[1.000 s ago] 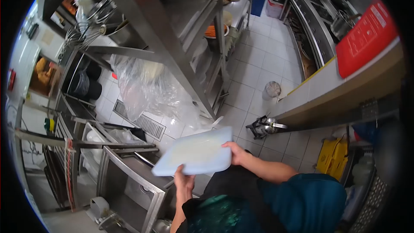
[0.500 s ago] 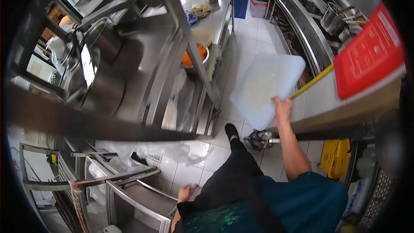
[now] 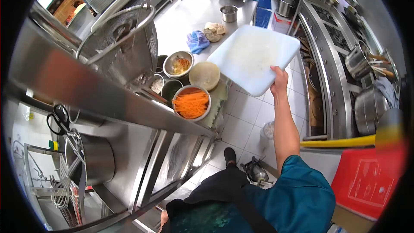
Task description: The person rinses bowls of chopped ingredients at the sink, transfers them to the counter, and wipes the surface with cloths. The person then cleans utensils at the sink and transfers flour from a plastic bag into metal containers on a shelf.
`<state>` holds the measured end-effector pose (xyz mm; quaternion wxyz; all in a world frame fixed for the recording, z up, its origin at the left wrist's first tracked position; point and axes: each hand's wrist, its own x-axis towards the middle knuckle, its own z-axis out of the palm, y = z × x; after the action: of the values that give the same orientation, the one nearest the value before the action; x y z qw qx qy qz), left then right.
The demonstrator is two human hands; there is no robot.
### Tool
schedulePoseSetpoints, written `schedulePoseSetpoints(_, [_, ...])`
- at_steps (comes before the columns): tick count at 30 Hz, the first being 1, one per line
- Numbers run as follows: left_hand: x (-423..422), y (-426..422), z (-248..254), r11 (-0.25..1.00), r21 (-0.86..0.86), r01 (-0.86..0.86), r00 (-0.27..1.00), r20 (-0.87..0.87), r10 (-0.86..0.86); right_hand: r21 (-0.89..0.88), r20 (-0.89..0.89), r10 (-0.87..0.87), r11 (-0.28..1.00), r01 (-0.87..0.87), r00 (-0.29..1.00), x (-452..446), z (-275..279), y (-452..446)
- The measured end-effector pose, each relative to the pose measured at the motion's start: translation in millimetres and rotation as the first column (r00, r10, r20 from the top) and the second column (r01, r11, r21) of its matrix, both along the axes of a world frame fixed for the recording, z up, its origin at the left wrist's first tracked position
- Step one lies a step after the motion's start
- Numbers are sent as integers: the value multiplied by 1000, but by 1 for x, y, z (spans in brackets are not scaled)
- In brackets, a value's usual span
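Note:
My right hand (image 3: pixel 279 80) grips the near right edge of a white cutting board (image 3: pixel 254 58), which is held out in front, its left corner close to the steel counter (image 3: pixel 172 19). Only a small part of my left hand (image 3: pixel 164 219) shows low at the left, beside the dark apron; its fingers are hidden. Left of the board stand a bowl of orange shreds (image 3: pixel 191 103), a round pale lid (image 3: pixel 204 76) and a bowl with yellow and red food (image 3: pixel 178 64). A blue cloth (image 3: pixel 198 42) and a beige cloth (image 3: pixel 214 31) lie behind them.
A steel shelf frame (image 3: pixel 108 99) crosses the left side, with a large mesh strainer (image 3: pixel 123 45) and a pot of utensils (image 3: pixel 97 159). Stoves (image 3: pixel 330 69) line the right. A yellow rail (image 3: pixel 340 141) and red board (image 3: pixel 366 181) are at lower right. A metal object (image 3: pixel 256 171) stands on the floor.
The cutting board, held by both hands at first, is now only in my right hand and farther forward. My left hand has dropped low. The view has moved toward the counter, showing its bowls.

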<state>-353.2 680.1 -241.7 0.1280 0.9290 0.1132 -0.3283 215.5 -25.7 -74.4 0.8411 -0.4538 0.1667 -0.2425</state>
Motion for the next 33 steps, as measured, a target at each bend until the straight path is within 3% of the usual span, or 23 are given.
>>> schedulePoseSetpoints(2, [7,-2,8,1000,4,-26,999,20,26,161,-14,100,982,-96,995,38,-18,-3])
schedulePoseSetpoints(5, [7,-2,17,999,16,-47,999,29,46,251,-21,171,955,-161,985,76,-56,-1])
schedulePoseSetpoints(8, [3,0,21,993,96,70,997,-35,-67,327,-22,275,911,-253,961,118,-116,-10])
schedulePoseSetpoints(11, [8,2,31,989,-20,149,983,108,-146,397,-79,298,885,-244,951,153,-146,1])
schedulePoseSetpoints(14, [6,9,36,974,71,215,975,39,-219,252,-148,296,934,-253,944,174,-148,19])
schedulePoseSetpoints(16, [17,18,32,986,78,147,987,50,-151,3,-468,289,945,-326,835,172,-123,31])
schedulePoseSetpoints(17, [21,24,30,991,83,108,991,65,-114,-3,-463,296,942,-336,835,163,-109,35])
schedulePoseSetpoints(19, [42,39,22,996,85,19,990,137,-31,-157,-720,150,916,-369,677,142,-86,47])
schedulePoseSetpoints(20, [58,48,18,997,77,-27,982,187,12,-160,-717,157,911,-380,679,133,-91,52])
schedulePoseSetpoints(22, [99,65,17,991,48,-129,947,303,108,-477,-567,-150,861,-174,810,116,-137,55])
schedulePoseSetpoints(24, [145,79,23,975,-33,-218,867,452,209,-641,-481,-330,764,-70,813,70,-162,74])
schedulePoseSetpoints(27, [210,103,45,934,-209,-288,667,657,353,-655,-543,-370,748,-105,754,-31,-168,129])
schedulePoseSetpoints(29, [243,121,57,915,-357,-187,456,794,403,-682,-524,-373,722,-115,766,-103,-176,168])
schedulePoseSetpoints(31, [266,143,55,870,-490,62,230,855,465,-704,-516,-389,701,-118,763,-177,-181,208])
schedulePoseSetpoints(32, [267,82,183,941,-332,-68,657,695,293,-713,-519,-389,689,-134,761,-215,-184,230])
schedulePoseSetpoints(33, [274,84,199,900,-424,-104,749,561,352,-721,-526,-388,675,-155,757,-253,-183,254])
